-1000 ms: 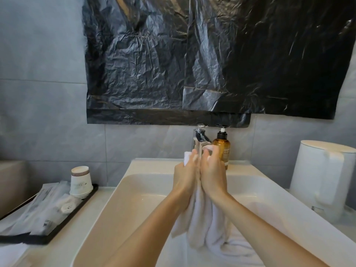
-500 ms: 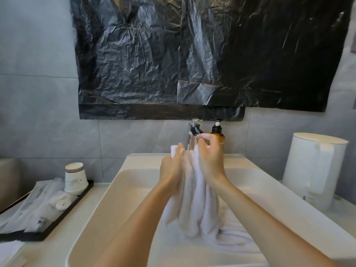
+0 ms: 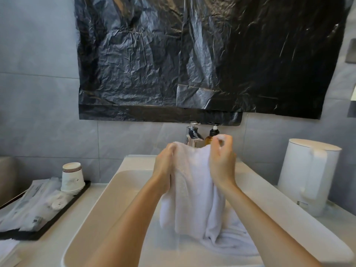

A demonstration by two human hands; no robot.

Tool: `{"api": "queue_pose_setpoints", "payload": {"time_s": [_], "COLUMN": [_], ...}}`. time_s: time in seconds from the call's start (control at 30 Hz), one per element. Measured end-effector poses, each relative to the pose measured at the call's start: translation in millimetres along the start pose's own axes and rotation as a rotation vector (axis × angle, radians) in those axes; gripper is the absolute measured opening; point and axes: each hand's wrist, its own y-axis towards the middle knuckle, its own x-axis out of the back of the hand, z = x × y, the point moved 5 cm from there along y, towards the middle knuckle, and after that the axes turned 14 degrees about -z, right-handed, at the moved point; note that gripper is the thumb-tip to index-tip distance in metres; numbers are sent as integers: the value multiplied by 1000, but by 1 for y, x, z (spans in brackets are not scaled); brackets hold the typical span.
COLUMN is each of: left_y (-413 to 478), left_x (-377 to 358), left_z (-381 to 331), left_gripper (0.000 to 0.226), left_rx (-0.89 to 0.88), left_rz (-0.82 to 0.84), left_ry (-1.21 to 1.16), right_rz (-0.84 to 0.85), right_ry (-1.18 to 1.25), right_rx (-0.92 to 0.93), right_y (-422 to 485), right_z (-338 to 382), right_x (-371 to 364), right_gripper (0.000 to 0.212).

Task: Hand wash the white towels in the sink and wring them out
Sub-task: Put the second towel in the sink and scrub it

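Observation:
A white towel (image 3: 192, 189) hangs over the white sink (image 3: 92, 214), its lower end bunched on the basin floor. My left hand (image 3: 164, 166) grips the towel's upper left part. My right hand (image 3: 221, 160) pinches its upper right edge between thumb and fingers. The two hands hold the top of the towel spread apart, just in front of the chrome tap (image 3: 192, 135). More white towel cloth (image 3: 235, 241) lies in the basin under my right forearm.
An amber pump bottle (image 3: 210, 136) stands beside the tap. A white kettle (image 3: 308, 176) is on the counter at the right. At the left, a black tray (image 3: 57, 214) carries paper cups (image 3: 72, 178) and wrapped packets. Black plastic sheeting (image 3: 192, 54) covers the wall above.
My hands were pressed together on the bunched towel; they have moved apart, spreading its top edge. The view has shifted slightly.

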Motion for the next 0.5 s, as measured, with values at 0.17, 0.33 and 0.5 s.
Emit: {"api": "queue_pose_setpoints", "payload": {"time_s": [0.17, 0.33, 0.5], "left_y": [-13, -17, -16], "left_x": [-21, -29, -23], "left_z": [11, 21, 20], "left_gripper": [26, 28, 37], "left_rx": [-247, -245, -227], "left_rz": [199, 223, 222], "left_ry": [184, 201, 195], "right_rz": [102, 8, 64], "right_ry": [49, -10, -38], "right_rx": [120, -67, -67], "right_y": [-25, -12, -11], "right_z": [14, -8, -5], "right_x": [-24, -17, -23], "right_gripper": [6, 7, 9]}}
